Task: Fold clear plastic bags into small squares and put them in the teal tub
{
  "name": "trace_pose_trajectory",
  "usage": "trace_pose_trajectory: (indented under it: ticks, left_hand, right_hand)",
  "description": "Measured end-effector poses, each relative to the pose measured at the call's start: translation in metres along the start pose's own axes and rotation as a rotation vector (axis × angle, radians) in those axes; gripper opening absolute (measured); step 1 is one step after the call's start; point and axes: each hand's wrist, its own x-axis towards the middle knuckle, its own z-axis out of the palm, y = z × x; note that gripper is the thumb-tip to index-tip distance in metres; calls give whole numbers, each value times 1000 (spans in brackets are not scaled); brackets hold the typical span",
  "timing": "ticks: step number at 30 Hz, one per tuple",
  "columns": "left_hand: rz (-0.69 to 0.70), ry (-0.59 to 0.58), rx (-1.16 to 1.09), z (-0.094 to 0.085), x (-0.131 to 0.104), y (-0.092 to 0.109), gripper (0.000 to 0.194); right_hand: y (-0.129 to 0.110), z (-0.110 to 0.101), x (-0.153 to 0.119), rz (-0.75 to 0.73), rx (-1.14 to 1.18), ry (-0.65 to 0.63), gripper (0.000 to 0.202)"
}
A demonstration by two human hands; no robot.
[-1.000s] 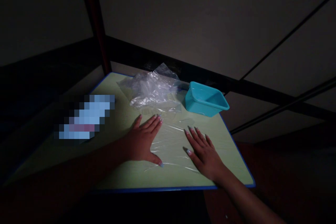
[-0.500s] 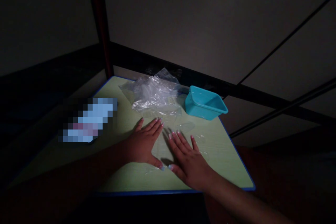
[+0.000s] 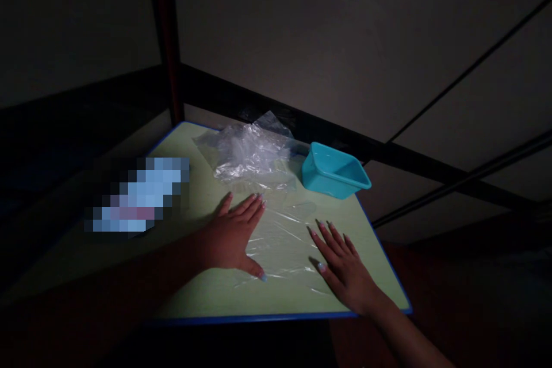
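A clear plastic bag (image 3: 282, 247) lies flat on the table, with shiny creases running across it. My left hand (image 3: 233, 238) rests palm down on its left side, fingers spread and thumb stretched toward the front. Over the bag's right side is my right hand (image 3: 345, 267), also palm down with its fingers apart. Neither hand grips anything. Behind them sits a crumpled heap of clear plastic bags (image 3: 252, 152). The flat bag's exact outline is hard to make out against the table.
The pale green table (image 3: 207, 299) has a blue edge and stands in a dim corner by the wall (image 3: 284, 29). A turquoise plastic bin (image 3: 330, 178) is at the back right. On the left lies a pixelated light-blue object (image 3: 149, 192).
My right hand has slid to the right across the plastic, away from my left hand. My left hand has stayed nearly in place. Stretched creases now show between the hands.
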Motion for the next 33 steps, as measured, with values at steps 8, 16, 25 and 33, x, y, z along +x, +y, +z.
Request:
trace_pose_trajectory:
  ticks: [8,16,25,33]
  left_hand:
    - [-14,89,21,-8,3,1,96]
    - [-227,406,123,-27,10,-17,39]
    - [-254,349,76,-20,14,-25,24]
    - [-212,336,-113,-11,20,-33,22]
  right_hand:
    - [12,-16,6,-17,-27,-60,61]
    - [-13,-58,95,-174,-17,-41,51]
    - [-14,-44,128,-225,65,52,17]
    - [-12,-35,119,-344,231,49,15]
